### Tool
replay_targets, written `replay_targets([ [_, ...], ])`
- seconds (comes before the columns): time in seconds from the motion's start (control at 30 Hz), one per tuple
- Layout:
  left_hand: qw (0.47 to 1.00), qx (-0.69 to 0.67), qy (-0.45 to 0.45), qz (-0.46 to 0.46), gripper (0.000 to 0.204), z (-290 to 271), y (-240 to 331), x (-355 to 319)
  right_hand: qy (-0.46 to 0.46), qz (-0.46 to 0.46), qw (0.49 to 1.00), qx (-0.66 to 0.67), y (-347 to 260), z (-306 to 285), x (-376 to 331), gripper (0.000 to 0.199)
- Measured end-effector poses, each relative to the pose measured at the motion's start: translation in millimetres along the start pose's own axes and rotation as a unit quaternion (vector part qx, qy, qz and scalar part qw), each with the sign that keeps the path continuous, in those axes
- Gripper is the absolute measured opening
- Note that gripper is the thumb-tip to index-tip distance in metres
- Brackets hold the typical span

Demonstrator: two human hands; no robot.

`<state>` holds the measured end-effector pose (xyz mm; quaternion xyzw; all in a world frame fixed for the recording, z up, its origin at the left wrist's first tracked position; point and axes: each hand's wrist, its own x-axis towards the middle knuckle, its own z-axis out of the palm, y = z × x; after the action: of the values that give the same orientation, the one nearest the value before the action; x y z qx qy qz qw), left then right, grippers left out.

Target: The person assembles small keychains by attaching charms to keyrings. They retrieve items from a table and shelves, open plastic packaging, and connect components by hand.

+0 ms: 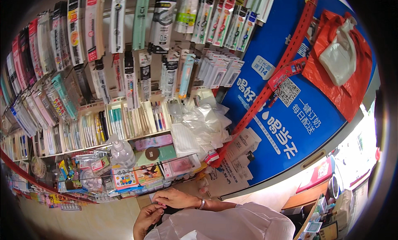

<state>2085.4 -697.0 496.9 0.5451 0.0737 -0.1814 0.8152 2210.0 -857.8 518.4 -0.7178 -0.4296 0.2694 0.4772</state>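
Observation:
My two hands meet low in the head view, in front of my pale pink shirt (232,223). My left hand (147,219) is closed, its thumb and fingertips pinched together. Across from it my right hand (176,197), with a silver bracelet (202,204) at the wrist, curls its fingers down to touch the left fingertips. A tiny red spot shows where they meet; what they hold, if anything, is too small to tell. Something black (169,211) lies just below the right hand, partly covered by it and the shirt.
Beyond my hands stands a stationery display with pen racks (99,130) and hanging packs (118,22). Its counter holds a clear pump bottle (122,154), booklets (137,177) and plastic bags (205,126). At right are a blue panel (269,128), a red strap (253,111) and a red bag (356,90).

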Motion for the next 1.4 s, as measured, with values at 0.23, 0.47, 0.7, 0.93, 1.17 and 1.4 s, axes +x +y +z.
replay_targets([
  [0.23,1.000,0.003,0.018,-0.006,0.019,-3,4,-7,-0.007,-0.025,1.000,-0.006,0,8,8,0.018],
  [0.47,1.000,-0.003,0.027,0.015,0.020,-7,-1,-14,-0.057,-0.006,0.998,-0.005,-11,4,18,0.019],
  [0.7,0.999,-0.004,0.042,0.003,0.019,-5,-5,-7,0.008,-0.033,0.999,-0.004,8,-1,16,0.020],
  [0.93,0.998,0.007,0.062,0.002,0.018,1,-7,3,0.056,-0.045,0.997,-0.019,3,-30,14,0.022],
  [1.17,0.997,0.040,0.057,0.011,0.017,9,-3,15,0.091,-0.022,0.995,0.026,6,-60,3,0.021],
  [1.4,0.998,0.033,0.045,-0.005,0.020,13,-3,23,0.179,-0.087,0.976,0.086,5,-107,-12,0.018],
])
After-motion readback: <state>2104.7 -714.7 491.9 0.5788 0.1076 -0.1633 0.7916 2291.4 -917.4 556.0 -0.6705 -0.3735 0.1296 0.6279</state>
